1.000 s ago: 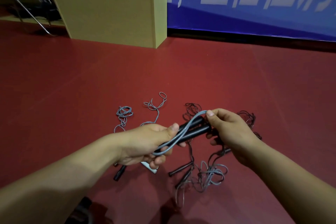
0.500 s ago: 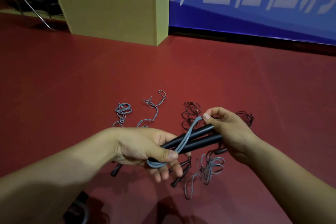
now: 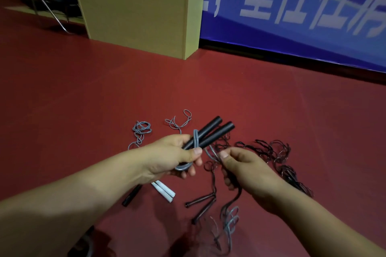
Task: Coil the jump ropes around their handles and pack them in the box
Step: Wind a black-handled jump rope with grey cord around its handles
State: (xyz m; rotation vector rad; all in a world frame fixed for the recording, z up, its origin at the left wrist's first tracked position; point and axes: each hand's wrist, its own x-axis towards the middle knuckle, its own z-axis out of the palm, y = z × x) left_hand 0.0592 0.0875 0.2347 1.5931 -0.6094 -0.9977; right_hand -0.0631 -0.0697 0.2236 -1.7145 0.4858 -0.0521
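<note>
My left hand (image 3: 173, 156) grips two black jump-rope handles (image 3: 211, 133) side by side, their free ends pointing up and to the right. A grey rope (image 3: 195, 139) loops once around them and curls under my fingers. My right hand (image 3: 244, 170) pinches the loose grey rope just right of the handles, a little apart from them. Below my hands on the red floor lie a pair of white handles (image 3: 164, 191), one black handle (image 3: 131, 196) and two thin dark handles (image 3: 201, 204). No box is clearly in view.
A tangle of dark rope (image 3: 277, 156) spreads to the right of my right hand. Grey rope loops (image 3: 142, 129) lie on the floor beyond my left hand, more hang low at centre (image 3: 229, 221). A tan wooden panel (image 3: 133, 10) and a blue banner (image 3: 292, 16) stand at the back.
My right hand has let go of the handle ends and now pinches the loose grey rope. My left hand has tilted the handles upward, with the rope wrapped around them.
</note>
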